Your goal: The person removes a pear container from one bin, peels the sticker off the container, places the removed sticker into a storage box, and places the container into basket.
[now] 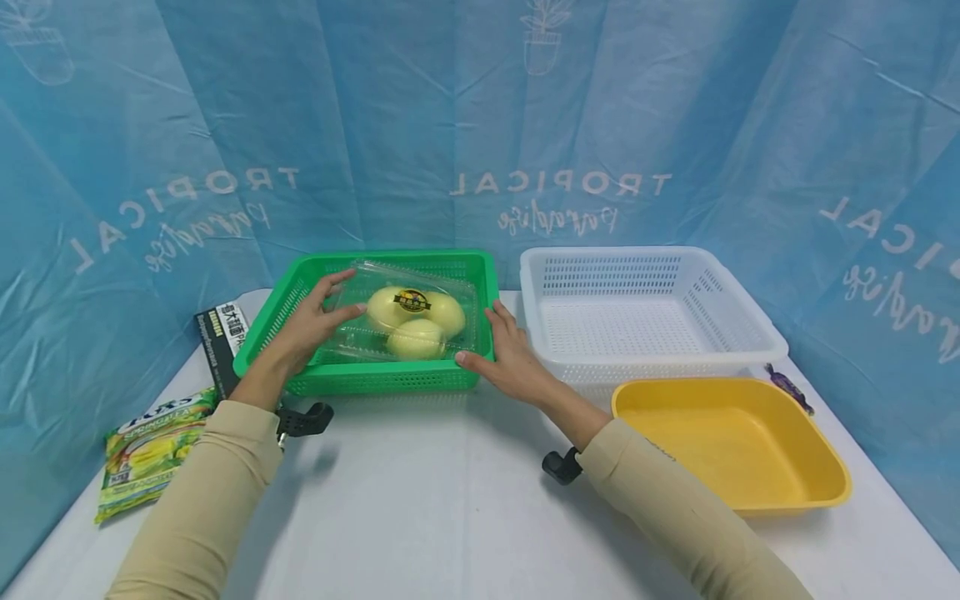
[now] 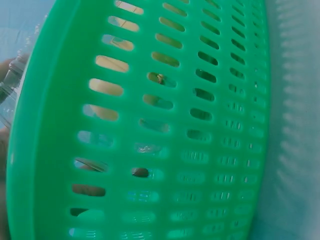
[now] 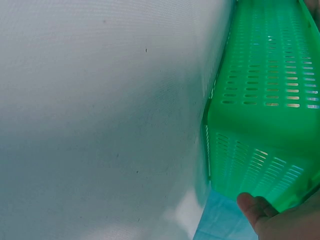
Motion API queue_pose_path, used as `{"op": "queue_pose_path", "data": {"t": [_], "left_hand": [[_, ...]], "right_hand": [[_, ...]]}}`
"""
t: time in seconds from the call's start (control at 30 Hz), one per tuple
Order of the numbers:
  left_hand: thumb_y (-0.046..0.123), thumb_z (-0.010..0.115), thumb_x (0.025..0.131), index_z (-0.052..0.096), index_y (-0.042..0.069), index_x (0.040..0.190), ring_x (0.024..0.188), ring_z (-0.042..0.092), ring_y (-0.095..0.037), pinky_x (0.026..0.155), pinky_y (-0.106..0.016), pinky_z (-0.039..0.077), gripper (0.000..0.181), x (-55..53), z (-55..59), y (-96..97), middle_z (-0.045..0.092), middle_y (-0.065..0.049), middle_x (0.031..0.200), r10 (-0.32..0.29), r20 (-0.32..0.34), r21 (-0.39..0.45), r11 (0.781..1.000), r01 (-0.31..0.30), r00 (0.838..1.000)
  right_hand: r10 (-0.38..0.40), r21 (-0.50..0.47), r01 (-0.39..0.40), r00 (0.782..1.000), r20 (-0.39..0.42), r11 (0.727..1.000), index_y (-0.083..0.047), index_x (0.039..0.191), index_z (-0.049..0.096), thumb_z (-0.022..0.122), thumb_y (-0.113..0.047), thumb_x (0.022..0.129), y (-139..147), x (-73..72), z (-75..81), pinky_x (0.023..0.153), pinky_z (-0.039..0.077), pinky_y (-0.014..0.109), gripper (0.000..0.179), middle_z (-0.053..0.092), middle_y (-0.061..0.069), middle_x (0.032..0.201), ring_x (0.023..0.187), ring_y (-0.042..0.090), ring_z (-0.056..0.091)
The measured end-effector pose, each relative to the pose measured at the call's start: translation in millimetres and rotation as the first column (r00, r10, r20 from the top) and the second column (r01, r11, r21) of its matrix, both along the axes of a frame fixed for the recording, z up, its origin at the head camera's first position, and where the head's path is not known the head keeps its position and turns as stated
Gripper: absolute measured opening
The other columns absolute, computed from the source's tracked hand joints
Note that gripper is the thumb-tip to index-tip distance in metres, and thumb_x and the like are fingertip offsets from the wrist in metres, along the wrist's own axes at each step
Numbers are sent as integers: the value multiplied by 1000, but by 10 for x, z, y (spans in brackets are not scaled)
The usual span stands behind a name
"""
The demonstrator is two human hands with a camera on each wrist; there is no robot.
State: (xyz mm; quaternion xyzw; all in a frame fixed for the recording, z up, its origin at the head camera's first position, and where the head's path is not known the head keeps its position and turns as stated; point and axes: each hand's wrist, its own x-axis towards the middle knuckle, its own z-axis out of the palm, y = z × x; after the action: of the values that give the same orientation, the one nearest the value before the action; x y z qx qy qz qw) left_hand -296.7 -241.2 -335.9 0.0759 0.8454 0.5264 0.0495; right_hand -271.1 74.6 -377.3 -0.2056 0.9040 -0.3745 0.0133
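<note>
A clear plastic clamshell box (image 1: 351, 337) of pale yellow round fruit (image 1: 417, 340) lies tilted in the green basket (image 1: 382, 379). A dark label is stuck on its lid. My left hand (image 1: 307, 327) holds the box's left end, thumb over the lid; its other fingers are partly hidden. My right hand (image 1: 517, 362) grips the basket's near right corner, its thumb over the rim and fingers along the outer right wall. The left wrist view is filled by the slotted green basket wall (image 2: 55, 130). In the right wrist view, my right hand (image 3: 285, 220) shows beside the basket's end.
A white basket (image 1: 652, 358) stands right of the green one, with a yellow tub (image 1: 720, 442) before it. A purple-wrapped candy (image 1: 789, 388) lies at far right. Left are a dark box (image 1: 219, 346) and a green-yellow snack bag (image 1: 153, 454). A blue curtain (image 1: 405, 125) hangs behind.
</note>
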Motion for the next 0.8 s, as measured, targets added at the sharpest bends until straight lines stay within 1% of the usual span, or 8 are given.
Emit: {"op": "queue_pose_path", "data": {"t": [0.2, 0.3, 0.4, 0.57, 0.63, 0.8], "left_hand": [[44, 59, 91, 12, 37, 150, 146, 0, -41, 107, -70, 17, 76, 7, 7, 21, -6, -6, 160, -10, 5, 41, 999, 10, 1000], [42, 58, 92, 13, 38, 150, 146, -1, -39, 108, -70, 17, 74, 15, 12, 33, -5, -5, 161, -2, 4, 46, 999, 2, 1000], [39, 56, 94, 14, 37, 150, 146, 1, -40, 105, -69, 24, 70, 27, 13, 51, -4, -5, 161, 13, 3, 58, 998, -13, 1000], [34, 51, 97, 17, 37, 150, 144, 13, -42, 97, -66, 38, 63, 55, 22, 101, -1, -7, 160, 55, 2, 92, 994, -55, 998], [32, 48, 98, 18, 37, 149, 143, 16, -42, 96, -66, 39, 60, 69, 31, 129, 0, -8, 160, 76, -2, 103, 992, -75, 997], [28, 45, 99, 20, 34, 149, 142, 18, -43, 95, -68, 39, 57, 96, 86, 199, 0, -9, 160, 123, -10, 131, 984, -121, 992]], "right_hand": [[2, 0, -2, 1000, 2, 1000, -10, 152, 8, 51, -58, 89, 2, -1, -3, 116, 11, 60, 90, -6, 5, 160, 146, 41, 4], [3, 2, -3, 1000, -3, 1000, -9, 152, 8, 51, -58, 89, 2, -5, -11, 116, 10, 60, 90, -5, 5, 160, 146, 40, 4], [3, 1, -3, 1000, -10, 1000, -9, 152, 8, 51, -59, 89, 4, -7, -19, 116, 10, 60, 90, -5, 6, 160, 146, 40, 5], [-1, -1, 1, 1000, -11, 1000, -9, 152, 8, 51, -58, 89, 2, -1, -21, 116, 11, 60, 90, -4, 5, 160, 146, 41, 5], [-2, 0, 2, 1000, -8, 1000, -9, 152, 8, 51, -57, 90, 0, 5, -15, 116, 11, 60, 90, -5, 5, 160, 146, 41, 4], [-7, 4, 7, 1000, 3, 1000, -9, 152, 7, 52, -55, 90, -4, 19, -1, 115, 12, 61, 89, -6, 4, 160, 145, 43, 3]]}}
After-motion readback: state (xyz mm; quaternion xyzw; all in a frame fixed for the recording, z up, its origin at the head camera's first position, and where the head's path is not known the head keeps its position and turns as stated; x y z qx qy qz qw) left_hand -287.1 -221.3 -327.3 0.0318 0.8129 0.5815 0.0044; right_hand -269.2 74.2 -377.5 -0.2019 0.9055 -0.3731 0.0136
